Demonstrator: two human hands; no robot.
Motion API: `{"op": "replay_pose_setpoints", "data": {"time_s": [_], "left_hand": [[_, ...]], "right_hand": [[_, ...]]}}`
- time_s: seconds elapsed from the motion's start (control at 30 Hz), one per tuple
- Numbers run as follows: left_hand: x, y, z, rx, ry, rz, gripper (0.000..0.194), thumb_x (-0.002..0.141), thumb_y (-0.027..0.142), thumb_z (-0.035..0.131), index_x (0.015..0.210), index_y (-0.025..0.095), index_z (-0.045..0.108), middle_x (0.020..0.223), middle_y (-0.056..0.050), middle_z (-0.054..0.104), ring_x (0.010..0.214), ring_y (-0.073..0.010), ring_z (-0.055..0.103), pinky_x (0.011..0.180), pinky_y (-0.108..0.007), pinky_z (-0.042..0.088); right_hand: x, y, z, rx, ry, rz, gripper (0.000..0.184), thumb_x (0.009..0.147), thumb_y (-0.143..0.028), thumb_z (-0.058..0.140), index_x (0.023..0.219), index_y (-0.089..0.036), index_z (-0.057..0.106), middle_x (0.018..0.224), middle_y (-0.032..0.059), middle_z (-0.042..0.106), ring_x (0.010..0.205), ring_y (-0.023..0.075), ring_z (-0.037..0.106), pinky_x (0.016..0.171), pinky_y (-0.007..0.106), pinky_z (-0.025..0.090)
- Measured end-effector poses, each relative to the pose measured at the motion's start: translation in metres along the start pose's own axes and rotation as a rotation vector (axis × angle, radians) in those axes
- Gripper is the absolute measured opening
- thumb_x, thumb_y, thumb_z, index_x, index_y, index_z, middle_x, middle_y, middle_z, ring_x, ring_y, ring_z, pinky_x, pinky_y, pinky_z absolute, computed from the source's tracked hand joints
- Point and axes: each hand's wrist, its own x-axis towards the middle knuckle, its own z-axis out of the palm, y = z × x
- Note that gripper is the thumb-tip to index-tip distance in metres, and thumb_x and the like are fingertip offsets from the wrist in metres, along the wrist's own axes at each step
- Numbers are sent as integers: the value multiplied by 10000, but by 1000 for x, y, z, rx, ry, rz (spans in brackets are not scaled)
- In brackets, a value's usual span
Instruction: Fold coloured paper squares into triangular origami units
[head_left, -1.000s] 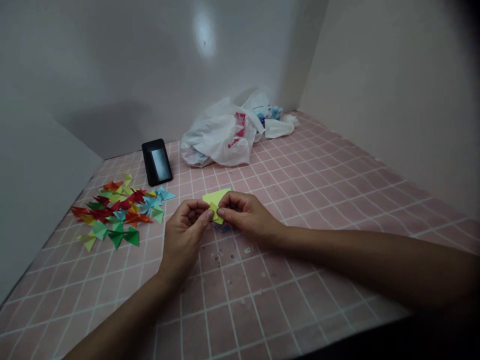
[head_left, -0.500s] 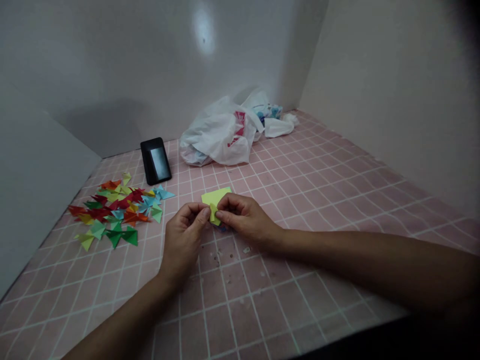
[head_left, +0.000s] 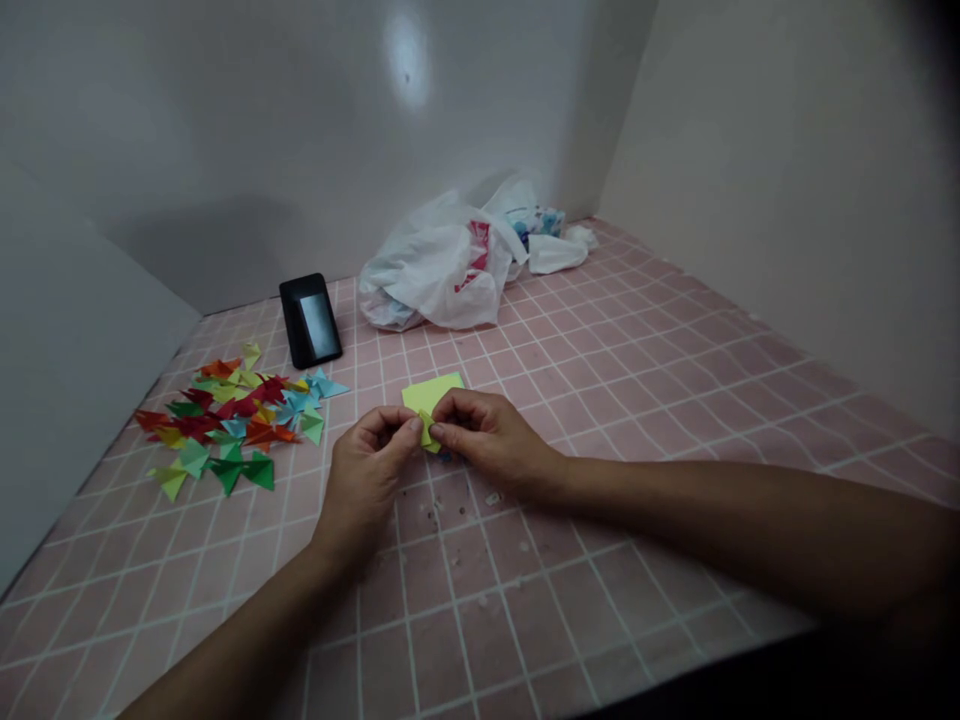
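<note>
A small folded yellow paper [head_left: 426,430] is pinched between my two hands near the middle of the table. My left hand [head_left: 367,465] grips its left side with thumb and forefinger. On the other side, my right hand [head_left: 491,435] pinches it the same way, fingers curled. Just behind the fingertips lies a stack of yellow-green paper squares [head_left: 433,388], partly covered by the hands. Something small and blue shows beneath the fingers, too hidden to name. Off to the left lies a pile of folded paper butterflies [head_left: 240,405] in red, orange, yellow, green and light blue.
A black phone [head_left: 311,320] leans at the back left. White plastic bags [head_left: 435,265] with red print sit crumpled against the back wall. Small pale scraps and marks dot the pink tiled tabletop [head_left: 525,620] before my hands. Walls close in the left, back and right.
Both hands keep their pinch on the yellow paper in nearly the same place, with only slight finger movement. The view has shifted very slightly; everything else stays put.
</note>
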Motion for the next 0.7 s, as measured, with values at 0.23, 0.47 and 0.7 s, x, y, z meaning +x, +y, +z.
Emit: {"op": "replay_pose_setpoints", "data": {"time_s": [0.23,0.47,0.7], "left_hand": [[0,1,-2,158,17,112,129,765,314,723,787,192,689,790,3,645,741,-144,580,705,-264,454],[-1,6,-4,339,0,170,148,804,333,682,764,190,682,766,-3,637,724,-153,562,678,-274,422],[1,3,-2,241,-33,51,194,798,361,680,777,170,654,714,10,630,654,-127,532,608,-248,400]], "right_hand": [[-1,-1,-1,17,-7,20,134,839,-277,603,750,-182,573,687,-25,546,625,110,486,598,256,385],[0,1,-1,30,20,27,149,827,-285,610,733,-180,561,657,-32,535,606,101,480,575,239,381],[2,1,-1,72,-9,84,173,823,-314,621,735,-170,585,645,-22,570,571,96,496,546,237,383]]}}
